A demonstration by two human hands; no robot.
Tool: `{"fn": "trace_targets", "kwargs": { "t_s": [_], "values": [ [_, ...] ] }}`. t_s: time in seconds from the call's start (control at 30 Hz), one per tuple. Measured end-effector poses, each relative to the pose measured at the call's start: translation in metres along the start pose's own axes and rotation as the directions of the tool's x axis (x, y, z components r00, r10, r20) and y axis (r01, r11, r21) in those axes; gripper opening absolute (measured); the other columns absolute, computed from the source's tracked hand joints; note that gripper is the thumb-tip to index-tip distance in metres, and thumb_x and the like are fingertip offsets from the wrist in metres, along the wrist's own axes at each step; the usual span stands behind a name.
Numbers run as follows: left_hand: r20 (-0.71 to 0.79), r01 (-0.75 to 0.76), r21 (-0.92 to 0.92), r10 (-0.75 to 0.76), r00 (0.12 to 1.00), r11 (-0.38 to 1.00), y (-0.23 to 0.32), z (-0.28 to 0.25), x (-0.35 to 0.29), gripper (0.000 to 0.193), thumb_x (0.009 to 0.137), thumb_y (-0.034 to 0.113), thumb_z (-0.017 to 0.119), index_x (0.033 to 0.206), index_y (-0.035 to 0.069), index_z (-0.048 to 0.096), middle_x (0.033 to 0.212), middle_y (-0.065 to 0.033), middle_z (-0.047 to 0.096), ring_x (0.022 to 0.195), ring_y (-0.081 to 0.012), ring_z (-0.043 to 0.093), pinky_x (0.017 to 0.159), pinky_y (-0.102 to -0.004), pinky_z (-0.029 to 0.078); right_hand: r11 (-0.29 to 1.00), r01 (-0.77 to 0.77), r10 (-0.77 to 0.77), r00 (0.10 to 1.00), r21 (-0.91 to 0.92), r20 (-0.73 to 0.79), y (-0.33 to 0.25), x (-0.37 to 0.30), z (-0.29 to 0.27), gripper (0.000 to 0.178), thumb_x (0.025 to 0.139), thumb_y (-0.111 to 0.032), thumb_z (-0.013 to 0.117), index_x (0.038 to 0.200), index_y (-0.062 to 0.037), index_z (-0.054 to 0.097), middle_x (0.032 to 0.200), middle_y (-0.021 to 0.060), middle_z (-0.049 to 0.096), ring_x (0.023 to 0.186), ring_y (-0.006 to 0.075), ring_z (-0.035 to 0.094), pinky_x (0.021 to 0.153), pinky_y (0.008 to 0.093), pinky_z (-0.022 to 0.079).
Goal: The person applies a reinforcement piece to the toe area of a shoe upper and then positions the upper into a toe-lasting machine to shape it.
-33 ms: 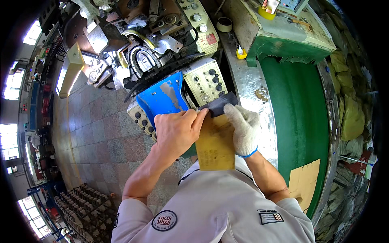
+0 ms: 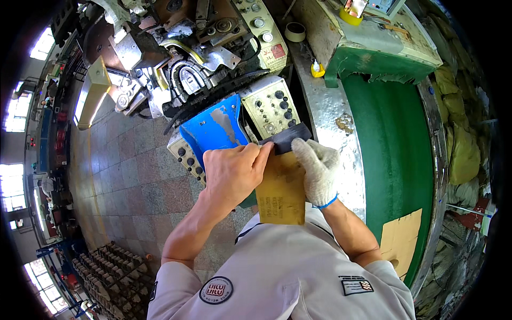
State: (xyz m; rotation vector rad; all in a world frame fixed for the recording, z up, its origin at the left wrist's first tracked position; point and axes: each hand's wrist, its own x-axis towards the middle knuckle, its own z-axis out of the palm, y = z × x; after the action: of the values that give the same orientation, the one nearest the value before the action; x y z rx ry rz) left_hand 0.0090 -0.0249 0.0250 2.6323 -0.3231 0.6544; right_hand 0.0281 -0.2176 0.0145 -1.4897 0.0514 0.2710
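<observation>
In the head view, I see the yellow-brown sheet point(image 2: 281, 186) between the person's two hands, in front of their body. Its long axis runs from the hands down toward the pale grey shirt point(image 2: 266, 266), while a dark grey band point(image 2: 288, 140) crosses its top and rises to the right. Whether that band is folded from the same sheet or a separate piece, I cannot tell.

Neither hand has any way to go: both are touching. The bare left hand point(image 2: 233, 170) is closed in a pinch at the upper left corner, thumb and finger meeting where sheet and band join. The gloved right hand point(image 2: 321, 173) grips the right edge, its thumb lying up against the right end of the band; the fingers behind are out of my sight. A blue metal panel point(image 2: 210, 127) stands just beyond the left hand.

As for writing, small dark lines of print run along the sheet's lower part. The shirt carries a round badge point(image 2: 216, 289) with red lettering and a rectangular patch point(image 2: 357, 287); a red-and-white label point(image 2: 277, 51) sits on the machine's control panel point(image 2: 261, 32).
</observation>
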Motion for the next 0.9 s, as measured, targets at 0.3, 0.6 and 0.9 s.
{"fn": "trace_targets", "kwargs": {
  "t_s": [0.3, 0.6, 0.9],
  "values": [
    [0.013, -0.005, 0.032, 0.004, 1.0, 0.999, 0.011, 0.0, 0.004, 0.047, 0.094, 0.022, 0.081, 0.058, 0.012, 0.053, 0.047, -0.0043, 0.052, 0.036, -0.0264, 0.048, 0.038, -0.0405, 0.027, 0.822, 0.417, -0.399, 0.908, -0.388, 0.129, 0.007, -0.002, 0.0, 0.022, 0.103, -0.01, 0.069, 0.086, 0.005, 0.07, 0.076, 0.0202, 0.067, 0.061, 0.034, 0.06, 0.058, 0.0392, 0.048],
    [0.017, 0.006, 0.017, -0.006, 1.0, 1.0, 0.019, 0.004, 0.005, 0.047, 0.095, 0.023, 0.08, 0.058, 0.012, 0.054, 0.048, -0.0047, 0.056, 0.037, -0.0271, 0.05, 0.038, -0.0407, 0.028, 0.754, 0.472, -0.426, 0.881, -0.457, 0.207, 0.002, -0.005, -0.005, 0.007, 0.098, 0.0, 0.069, 0.093, 0.0044, 0.071, 0.081, 0.0212, 0.068, 0.068, 0.04, 0.068, 0.06, 0.0396, 0.054],
    [0.084, 0.019, 0.038, -0.022, 0.996, 0.999, 0.021, 0.003, 0.001, 0.039, 0.096, 0.024, 0.076, 0.063, 0.01, 0.063, 0.052, -0.0063, 0.06, 0.039, -0.0286, 0.054, 0.038, -0.0429, 0.031, 0.479, 0.675, -0.625, 0.711, -0.562, 0.321, 0.016, 0.005, -0.009, 0.019, 0.088, 0.001, 0.075, 0.106, 0.0026, 0.073, 0.081, 0.0164, 0.068, 0.063, 0.036, 0.068, 0.056, 0.0418, 0.055]
  ]
}}
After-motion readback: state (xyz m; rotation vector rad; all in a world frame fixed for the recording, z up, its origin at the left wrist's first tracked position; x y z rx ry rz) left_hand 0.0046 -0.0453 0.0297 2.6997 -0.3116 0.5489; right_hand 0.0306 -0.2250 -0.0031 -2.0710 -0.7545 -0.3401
